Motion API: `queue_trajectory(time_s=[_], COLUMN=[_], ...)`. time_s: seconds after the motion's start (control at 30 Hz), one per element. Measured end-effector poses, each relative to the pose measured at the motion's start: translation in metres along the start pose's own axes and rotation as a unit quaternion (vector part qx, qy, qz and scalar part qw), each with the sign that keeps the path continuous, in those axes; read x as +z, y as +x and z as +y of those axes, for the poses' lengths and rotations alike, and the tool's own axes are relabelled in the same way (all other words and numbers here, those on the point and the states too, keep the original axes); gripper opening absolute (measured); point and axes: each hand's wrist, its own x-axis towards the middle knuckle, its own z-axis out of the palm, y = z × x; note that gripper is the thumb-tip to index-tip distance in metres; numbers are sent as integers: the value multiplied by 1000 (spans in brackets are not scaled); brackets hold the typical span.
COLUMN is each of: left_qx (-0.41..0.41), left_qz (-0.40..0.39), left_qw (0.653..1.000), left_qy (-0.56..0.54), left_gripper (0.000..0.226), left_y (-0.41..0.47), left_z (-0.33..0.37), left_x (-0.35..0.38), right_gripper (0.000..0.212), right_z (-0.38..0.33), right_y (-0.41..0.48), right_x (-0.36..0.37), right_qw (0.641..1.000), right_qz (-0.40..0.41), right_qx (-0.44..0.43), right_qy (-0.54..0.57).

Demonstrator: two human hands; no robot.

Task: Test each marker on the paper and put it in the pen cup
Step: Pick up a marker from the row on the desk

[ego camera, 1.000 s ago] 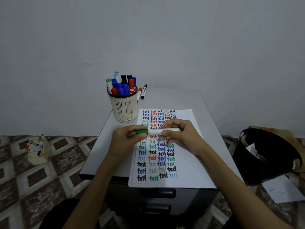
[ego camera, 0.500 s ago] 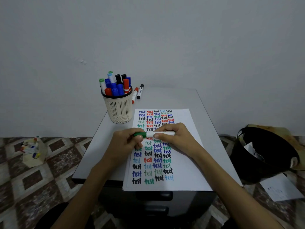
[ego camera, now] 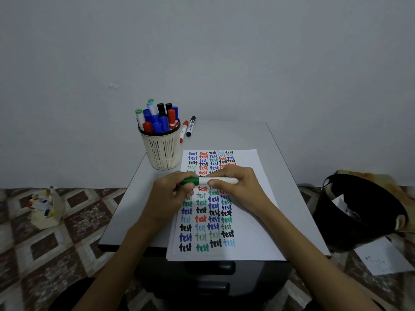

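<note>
The green marker (ego camera: 203,181) is still held level above the paper (ego camera: 251,248) near the table's (ego camera: 289,209) middle, cap clasped by the left grip (ego camera: 170,194), barrel pinched by the right grip (ego camera: 238,187); no cupping has been begun.

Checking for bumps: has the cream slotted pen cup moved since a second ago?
No. The cream slotted pen cup still stands by the white paper's far left corner; only the camera shifted.

A plain grey wall (ego camera: 202,52) fills the view from 9 to 3 o'clock. A grey drawer cabinet (ego camera: 292,209) stands at centre on patterned brown tiles (ego camera: 45,254), with a black bin (ego camera: 332,221) at 4 o'clock.
</note>
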Motion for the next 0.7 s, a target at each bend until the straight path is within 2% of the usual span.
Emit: queue_trajectory(time_s=[0.1, 0.2, 0.3, 0.4, 0.47, 0.57, 0.63, 0.7], left_qx=[-4, -19, -62, -128, -148, -151, -156, -156], left_qz=[20, 22, 12, 12, 0, -64, -100, -119], left_qw=[1000, 999, 995, 986, 981, 970, 963, 956], left_qy=[21, 45, 81, 105, 123, 181, 199, 216], left_gripper=[27, 24, 25, 35, 44, 56, 63, 66], left_y=[0, -1, -3, -5, -8, -14, -17, -18], left_z=[-2, -1, -1, -7, -13, -18, -20, -20], left_x=[0, 2, 3, 4, 0, -10, -14, -13], right_gripper=[28, 26, 21, 17, 16, 23, 42, 66], right_z=[4, 3, 0, 1, -2, -17, -32, -49], right_y=[3, 4, 5, 11, 18, 38, 54, 71], right_x=[2, 0, 0, -1, -3, -5, -2, 4], right_qw=[986, 949, 917, 888, 891, 920, 947, 960], right_qz=[24, 35, 7, -6, 15, 45, 54, 62], right_qx=[-81, -129, -171, -171, -152, -99, -82, -100], right_qy=[-142, -287, -361, -427, -429, -377, -306, -256])
